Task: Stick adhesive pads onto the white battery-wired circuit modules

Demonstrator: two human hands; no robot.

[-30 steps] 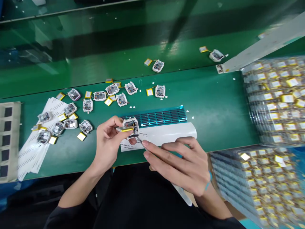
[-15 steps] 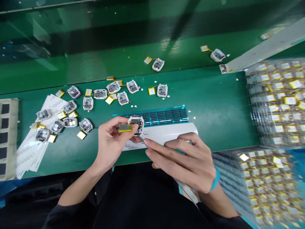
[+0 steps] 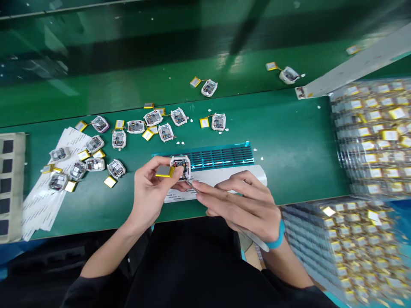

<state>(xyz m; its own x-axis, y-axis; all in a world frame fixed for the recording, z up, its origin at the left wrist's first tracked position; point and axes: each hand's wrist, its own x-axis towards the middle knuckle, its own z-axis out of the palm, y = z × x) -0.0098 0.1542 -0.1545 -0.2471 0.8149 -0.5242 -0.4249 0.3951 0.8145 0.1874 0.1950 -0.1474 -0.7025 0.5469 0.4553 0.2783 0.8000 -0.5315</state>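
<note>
My left hand (image 3: pixel 152 188) is closed around a white watch-like housing (image 3: pixel 188 161) with a bare circuit board facing up. Its thumb lies on the lower part of the board. A yellow-edged battery (image 3: pixel 165 171) juts out to the left, over my fingers. My right hand (image 3: pixel 245 205) pinches metal tweezers (image 3: pixel 257 240), whose broad end sticks out below the palm. Their tip meets the lower right edge of the housing, where fingers partly hide it. Beneath both hands lies a white printed sheet (image 3: pixel 212 177), with a teal strip of black pieces (image 3: pixel 221 156) behind it.
Several similar housings with batteries (image 3: pixel 166 132) lie across the green bench (image 3: pixel 289 141), some on paper strips (image 3: pixel 41 205) at left. A foam tray (image 3: pixel 16 184) stands at the far left. Stacked clear trays of batteries (image 3: pixel 369 141) fill the right, beside a white post (image 3: pixel 353 64).
My left hand has shifted the housing slightly left and up, and its battery has tilted. My right hand has followed leftward, the tweezers' tip staying at the housing's lower edge.
</note>
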